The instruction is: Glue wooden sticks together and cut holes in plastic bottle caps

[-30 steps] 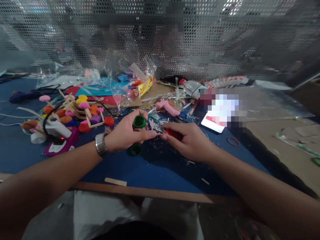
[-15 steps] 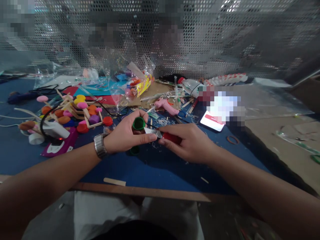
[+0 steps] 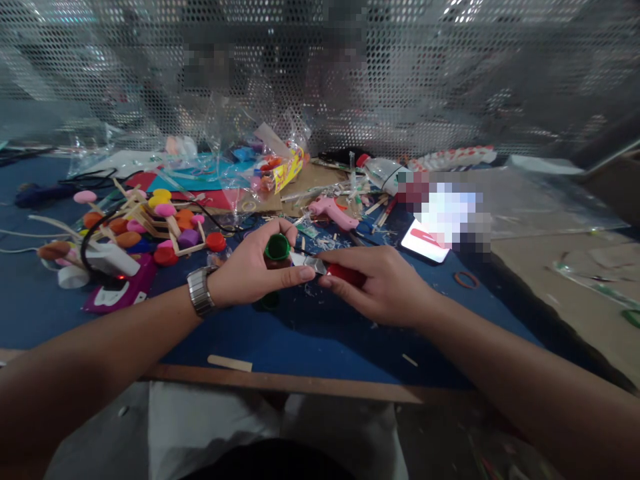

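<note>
My left hand (image 3: 253,270), with a metal watch on the wrist, is closed round a green bottle cap (image 3: 277,247), its hollow side facing me. My right hand (image 3: 380,283) grips a red-handled utility knife (image 3: 340,271); the silver blade (image 3: 309,261) points left and meets the cap's side beside my left fingers. A second green cap (image 3: 270,301) lies on the blue mat just under my left hand.
A wooden-stick frame with coloured caps (image 3: 160,230) and a purple device (image 3: 117,293) lie at left. A pink glue gun (image 3: 333,213), phone (image 3: 425,243), plastic bags and bottle crowd the back. A wooden stick (image 3: 230,363) lies near the table's front edge. Perforated metal screen behind.
Both hands have stayed in nearly the same place. The knife blade has shifted slightly left, closer against the green cap; the cap has tilted a little.
</note>
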Demonstrator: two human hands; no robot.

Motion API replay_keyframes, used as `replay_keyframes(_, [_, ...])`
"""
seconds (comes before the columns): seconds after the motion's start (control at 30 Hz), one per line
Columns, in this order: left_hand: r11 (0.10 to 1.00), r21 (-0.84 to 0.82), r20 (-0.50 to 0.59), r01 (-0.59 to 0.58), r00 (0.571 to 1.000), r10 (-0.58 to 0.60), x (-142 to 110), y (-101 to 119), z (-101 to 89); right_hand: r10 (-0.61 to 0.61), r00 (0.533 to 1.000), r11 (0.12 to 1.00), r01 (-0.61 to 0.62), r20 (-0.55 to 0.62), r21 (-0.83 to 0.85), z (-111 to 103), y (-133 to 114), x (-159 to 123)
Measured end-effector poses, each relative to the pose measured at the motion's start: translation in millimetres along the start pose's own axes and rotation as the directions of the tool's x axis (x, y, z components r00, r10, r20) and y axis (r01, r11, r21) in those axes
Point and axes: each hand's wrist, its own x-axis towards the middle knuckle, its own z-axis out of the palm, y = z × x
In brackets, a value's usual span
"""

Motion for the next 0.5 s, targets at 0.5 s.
replay_keyframes(0.5, [0.988, 0.139, -0.024, -0.073, 0.997, 0.077, -0.9, -0.2, 1.4, 0.018, 0.996, 0.997, -0.023, 0.083, 0.067, -1.7, 0.3, -0.7])
